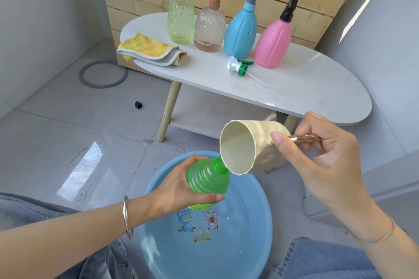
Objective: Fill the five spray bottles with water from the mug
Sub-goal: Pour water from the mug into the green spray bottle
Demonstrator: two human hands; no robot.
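Note:
My left hand [181, 190] grips a ribbed green spray bottle [207, 179] without its cap, tilted over the blue basin [260, 222]. My right hand [324, 156] holds the cream mug [251, 146] by its metallic handle, tipped on its side with its rim against the bottle's open neck. The mug's inside looks nearly dry. On the white table [294, 79] stand a pale green bottle [181, 13], a clear ribbed bottle [210, 25], a blue bottle [240, 29] and a pink bottle [273, 41], all with spray heads on. A loose green and white spray head [238, 66] lies in front of them.
A folded yellow and grey cloth [150, 50] lies at the table's left end. The basin holds water and sits on the tiled floor between my knees. A grey ring [103, 74] and a small black cube [138, 105] lie on the floor at left.

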